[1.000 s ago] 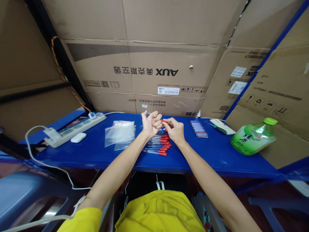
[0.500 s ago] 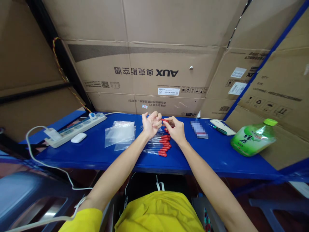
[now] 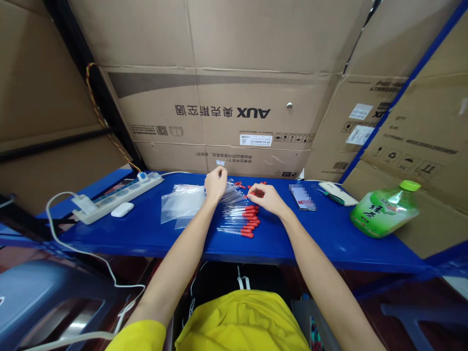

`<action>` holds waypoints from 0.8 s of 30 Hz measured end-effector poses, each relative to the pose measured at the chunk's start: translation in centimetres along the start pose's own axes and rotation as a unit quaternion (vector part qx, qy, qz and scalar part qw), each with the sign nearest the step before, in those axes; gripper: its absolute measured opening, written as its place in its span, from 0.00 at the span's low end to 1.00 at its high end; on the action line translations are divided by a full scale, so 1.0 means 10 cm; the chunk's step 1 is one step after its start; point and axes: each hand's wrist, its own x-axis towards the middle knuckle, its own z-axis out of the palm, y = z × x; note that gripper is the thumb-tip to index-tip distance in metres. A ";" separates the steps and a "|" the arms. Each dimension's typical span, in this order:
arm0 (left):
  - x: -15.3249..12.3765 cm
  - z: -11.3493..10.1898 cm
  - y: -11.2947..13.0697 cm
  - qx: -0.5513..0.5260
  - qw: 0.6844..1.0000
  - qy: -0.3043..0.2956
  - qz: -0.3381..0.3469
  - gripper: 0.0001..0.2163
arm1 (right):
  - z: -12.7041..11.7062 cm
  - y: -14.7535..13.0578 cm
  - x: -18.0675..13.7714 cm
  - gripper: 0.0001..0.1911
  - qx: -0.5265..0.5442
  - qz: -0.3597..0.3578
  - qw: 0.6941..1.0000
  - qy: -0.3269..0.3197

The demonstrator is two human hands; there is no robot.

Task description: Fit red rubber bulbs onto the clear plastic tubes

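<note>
A pile of glass droppers (image 3: 234, 213) with red rubber bulbs lies on the blue tabletop, thin tubes pointing left and bulbs right. My right hand (image 3: 271, 199) is over the bulb side, its thumb and forefinger pinched at the red bulb of a dropper (image 3: 247, 196); more red bulbs show inside the curve of its fingers. My left hand (image 3: 215, 184) is at the tube end, back of the hand up and fingers curled in. What it holds, if anything, is hidden. Clear plastic bags (image 3: 185, 202) lie stacked just left of it, partly beneath the left forearm.
A power strip (image 3: 119, 197) with plugs and a white earphone case (image 3: 122, 209) are at the left. To the right lie a phone (image 3: 302, 197), a green-handled tool (image 3: 333, 197), a white flat object (image 3: 340, 193) and a green tea bottle (image 3: 383, 209). Cardboard (image 3: 226, 87) walls the back.
My left hand has turned from palm up to back up and moved slightly left and down. My right hand, which held a dropper's bulb raised, has come down to the bulbs in the pile.
</note>
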 end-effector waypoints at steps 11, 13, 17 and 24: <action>-0.02 0.13 -0.20 0.123 0.902 -0.348 0.223 0.09 | 0.01 0.03 -0.02 0.01 -0.062 -0.077 0.986 -0.133; -0.02 0.14 -0.22 0.132 0.891 -0.364 0.237 0.08 | -0.01 0.02 -0.02 0.02 -0.068 -0.074 0.985 -0.141; -0.01 0.15 -0.24 0.144 0.887 -0.366 0.241 0.08 | -0.01 0.04 -0.02 0.03 -0.077 -0.065 0.982 -0.159; -0.01 0.17 -0.23 0.128 0.885 -0.369 0.252 0.08 | 0.01 0.05 0.02 0.09 -0.080 -0.049 0.993 -0.064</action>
